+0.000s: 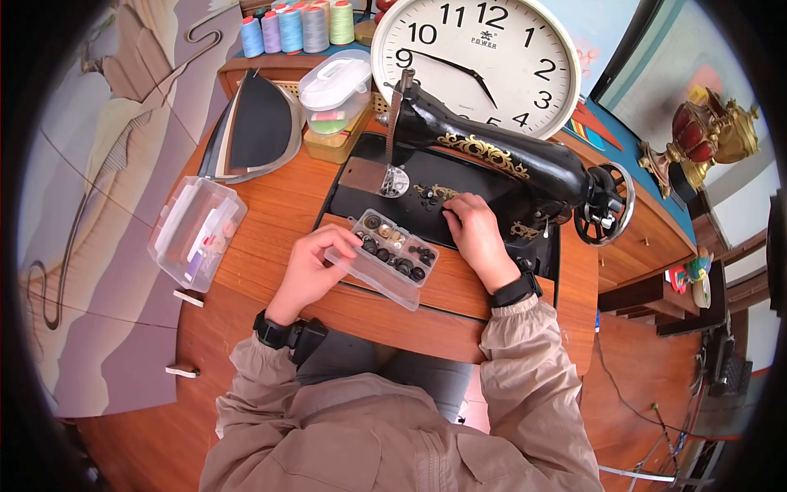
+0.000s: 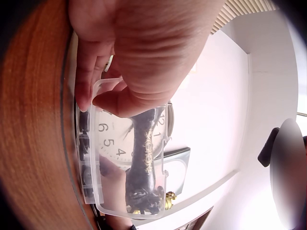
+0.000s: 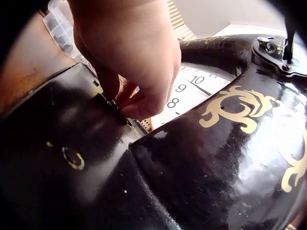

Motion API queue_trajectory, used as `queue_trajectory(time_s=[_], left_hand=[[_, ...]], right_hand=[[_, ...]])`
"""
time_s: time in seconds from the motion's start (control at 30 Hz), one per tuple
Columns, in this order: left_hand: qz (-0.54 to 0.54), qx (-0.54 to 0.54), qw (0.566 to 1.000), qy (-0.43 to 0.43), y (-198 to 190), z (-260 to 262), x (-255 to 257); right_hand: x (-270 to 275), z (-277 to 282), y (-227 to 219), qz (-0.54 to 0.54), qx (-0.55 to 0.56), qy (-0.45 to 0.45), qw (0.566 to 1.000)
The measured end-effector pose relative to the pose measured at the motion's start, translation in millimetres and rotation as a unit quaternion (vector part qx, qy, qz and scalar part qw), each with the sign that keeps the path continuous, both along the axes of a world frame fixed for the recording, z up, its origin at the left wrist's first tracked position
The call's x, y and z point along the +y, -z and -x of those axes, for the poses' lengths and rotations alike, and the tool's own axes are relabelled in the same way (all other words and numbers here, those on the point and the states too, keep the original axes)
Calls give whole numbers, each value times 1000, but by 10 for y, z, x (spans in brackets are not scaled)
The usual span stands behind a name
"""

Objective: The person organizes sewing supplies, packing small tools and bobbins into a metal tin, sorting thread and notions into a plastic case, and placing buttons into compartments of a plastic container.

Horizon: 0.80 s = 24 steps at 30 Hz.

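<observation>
My left hand grips the left end of a clear plastic button box, its thumb over the raised lid. Dark and gold-toned buttons fill the box's compartments. Over the black bed of the sewing machine, my right hand reaches down with its fingers bent and the fingertips close together at the surface. Several small black buttons lie on the bed just left of those fingertips. I cannot tell whether the right fingertips pinch a button.
A large wall clock leans behind the machine. To the left are an open clear case, dark fabric pieces and a lidded clear tub. Thread spools line the back. The handwheel juts out at the right.
</observation>
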<state>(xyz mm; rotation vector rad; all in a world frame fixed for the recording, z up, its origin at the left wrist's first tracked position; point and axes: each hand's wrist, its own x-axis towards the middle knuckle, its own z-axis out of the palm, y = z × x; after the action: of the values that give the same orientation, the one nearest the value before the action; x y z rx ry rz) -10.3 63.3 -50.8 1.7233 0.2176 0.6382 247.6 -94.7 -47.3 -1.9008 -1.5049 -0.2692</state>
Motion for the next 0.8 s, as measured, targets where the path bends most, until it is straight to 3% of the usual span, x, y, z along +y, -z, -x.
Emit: queue_trajectory(time_s=[0.3, 0.37, 0.5, 0.7, 0.77, 0.8], left_hand=[[-11, 3, 1000, -16, 3, 3, 6], [-7, 2, 1000, -18, 1, 0, 7], [-12, 4, 1000, -21, 30, -2, 19], [-15, 4, 1000, -22, 23, -2, 11], [-14, 4, 1000, -27, 27, 5, 19], [-16, 4, 1000, -25, 30, 7, 20]], right_hand=[[-17, 13, -20, 26, -21, 16, 999], [-12, 22, -36, 3, -19, -25, 1000], [-19, -6, -2, 26, -15, -23, 999], [-2, 86, -95, 12, -56, 19, 998], [-28, 199, -249, -50, 137, -79, 986], [-50, 267, -321, -49, 137, -81, 986]])
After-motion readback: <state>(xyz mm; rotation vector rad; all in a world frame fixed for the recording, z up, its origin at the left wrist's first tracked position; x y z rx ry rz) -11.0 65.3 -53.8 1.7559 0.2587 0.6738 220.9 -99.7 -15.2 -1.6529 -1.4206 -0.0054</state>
